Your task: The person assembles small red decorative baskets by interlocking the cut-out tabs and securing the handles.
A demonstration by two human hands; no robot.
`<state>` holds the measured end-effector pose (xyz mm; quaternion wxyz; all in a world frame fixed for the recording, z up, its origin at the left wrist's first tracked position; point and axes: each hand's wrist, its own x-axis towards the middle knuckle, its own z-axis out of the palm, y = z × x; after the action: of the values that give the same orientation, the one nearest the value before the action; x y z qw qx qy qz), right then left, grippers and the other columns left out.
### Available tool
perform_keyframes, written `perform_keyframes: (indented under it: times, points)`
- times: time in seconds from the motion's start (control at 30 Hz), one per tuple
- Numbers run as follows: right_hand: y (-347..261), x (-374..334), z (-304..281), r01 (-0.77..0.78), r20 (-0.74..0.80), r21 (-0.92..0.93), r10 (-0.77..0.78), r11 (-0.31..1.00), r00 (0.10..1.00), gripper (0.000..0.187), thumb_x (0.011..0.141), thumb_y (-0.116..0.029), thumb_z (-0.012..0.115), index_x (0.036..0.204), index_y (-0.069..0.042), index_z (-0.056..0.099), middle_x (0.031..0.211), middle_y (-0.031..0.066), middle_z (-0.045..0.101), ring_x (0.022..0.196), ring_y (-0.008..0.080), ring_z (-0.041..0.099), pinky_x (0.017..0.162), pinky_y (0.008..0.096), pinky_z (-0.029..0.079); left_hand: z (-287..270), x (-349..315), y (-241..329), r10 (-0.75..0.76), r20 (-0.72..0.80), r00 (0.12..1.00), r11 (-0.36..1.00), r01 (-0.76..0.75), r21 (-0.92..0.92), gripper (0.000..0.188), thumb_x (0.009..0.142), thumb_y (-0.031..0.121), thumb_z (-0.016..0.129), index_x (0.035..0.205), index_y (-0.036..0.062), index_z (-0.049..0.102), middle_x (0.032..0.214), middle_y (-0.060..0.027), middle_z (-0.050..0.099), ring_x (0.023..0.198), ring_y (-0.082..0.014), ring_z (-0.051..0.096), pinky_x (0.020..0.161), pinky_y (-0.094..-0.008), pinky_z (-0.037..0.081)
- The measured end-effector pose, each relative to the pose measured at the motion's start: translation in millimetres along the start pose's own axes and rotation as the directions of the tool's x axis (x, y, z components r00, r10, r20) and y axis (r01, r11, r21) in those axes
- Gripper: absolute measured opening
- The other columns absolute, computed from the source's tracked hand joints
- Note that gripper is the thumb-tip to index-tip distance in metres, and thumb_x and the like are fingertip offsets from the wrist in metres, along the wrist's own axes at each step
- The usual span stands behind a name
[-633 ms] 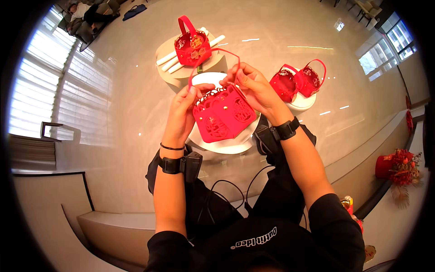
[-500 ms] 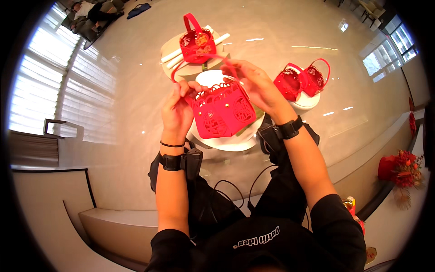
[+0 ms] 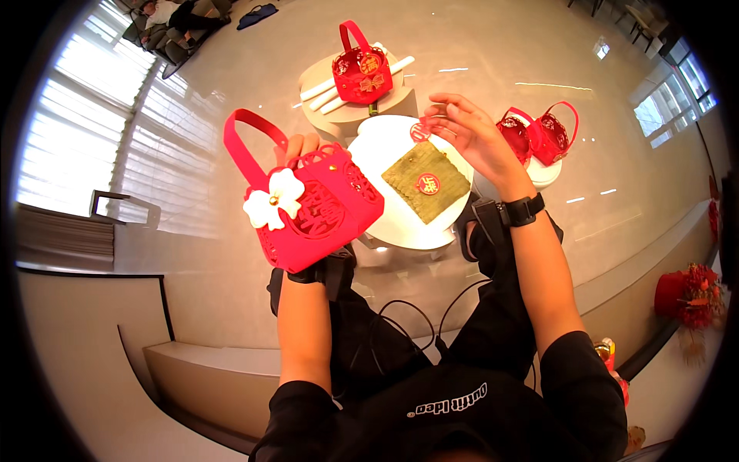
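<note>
My left hand [image 3: 302, 146] grips a red cut-out basket [image 3: 323, 212] at its rim, with most of the hand hidden behind it. The basket is tilted, its strap handle [image 3: 242, 146] stands up at the left, and a white bow [image 3: 275, 200] sits on its side. My right hand [image 3: 473, 142] hovers over the far right of a small white round table [image 3: 389, 227], fingers bent but apart. By its fingertips is a small red round cut-out [image 3: 419, 132]; whether they touch is unclear. A greenish woven square [image 3: 408, 169] bearing a red round emblem [image 3: 428, 184] lies on the table.
Beyond, another red basket [image 3: 360, 86] and white rolls [image 3: 319, 91] rest on a beige round table [image 3: 308, 77]. Two more red baskets [image 3: 548, 138] stand on a white stool [image 3: 543, 175] at right. A person [image 3: 165, 14] reclines far left. Cables [image 3: 408, 302] hang between my legs.
The basket has moved left and toward me in my left hand, turning so its white bow shows. My right hand has come off it, and the woven square is uncovered.
</note>
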<state>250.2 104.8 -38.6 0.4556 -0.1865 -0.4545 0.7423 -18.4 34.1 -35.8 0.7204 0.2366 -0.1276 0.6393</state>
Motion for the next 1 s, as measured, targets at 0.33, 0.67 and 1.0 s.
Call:
perform_keyframes:
  times: [0.33, 0.67, 1.0]
  points:
    - [3.0, -7.3, 12.5, -0.080, 0.042, -0.172, 0.089, 0.982, 0.995, 0.044, 0.093, -0.027, 0.064, 0.127, 0.000, 0.056, 0.117, 0.0100, 0.060, 0.107, 0.0153, 0.060, 0.102, 0.0304, 0.046, 0.4, -0.9, 10.0, -0.050, -0.069, 0.996, 0.974, 0.064, 0.217, 0.035, 0.106, 0.032, 0.042, 0.079, 0.0121, 0.051, 0.079, -0.0010, 0.056, 0.086, -0.0181, 0.058, 0.088, -0.0399, 0.045]
    - [17.5, -5.6, 26.1, -0.157, -0.085, -0.341, 0.136, 0.927, 0.987, 0.072, 0.091, -0.039, 0.067, 0.149, -0.012, 0.035, 0.146, 0.0145, 0.041, 0.132, 0.0220, 0.043, 0.109, 0.0380, 0.038, 7.4, -0.8, -8.8, 0.378, -0.350, 0.857, 0.593, 0.066, 0.802, 0.031, 0.102, 0.028, 0.056, 0.101, -0.0011, 0.066, 0.100, -0.0094, 0.067, 0.096, -0.0165, 0.061, 0.086, -0.0325, 0.049]
    - [25.3, -5.5, 30.0, -0.193, -0.081, -0.310, 0.177, 0.931, 0.981, 0.075, 0.090, -0.041, 0.068, 0.150, -0.012, 0.032, 0.148, 0.0154, 0.039, 0.133, 0.0234, 0.044, 0.107, 0.0373, 0.040, 15.3, 2.3, -14.4, 0.267, -0.331, 0.905, 0.541, 0.143, 0.829, 0.042, 0.105, 0.033, 0.047, 0.116, -0.0045, 0.060, 0.109, -0.0135, 0.067, 0.107, -0.0209, 0.061, 0.092, -0.0356, 0.050]
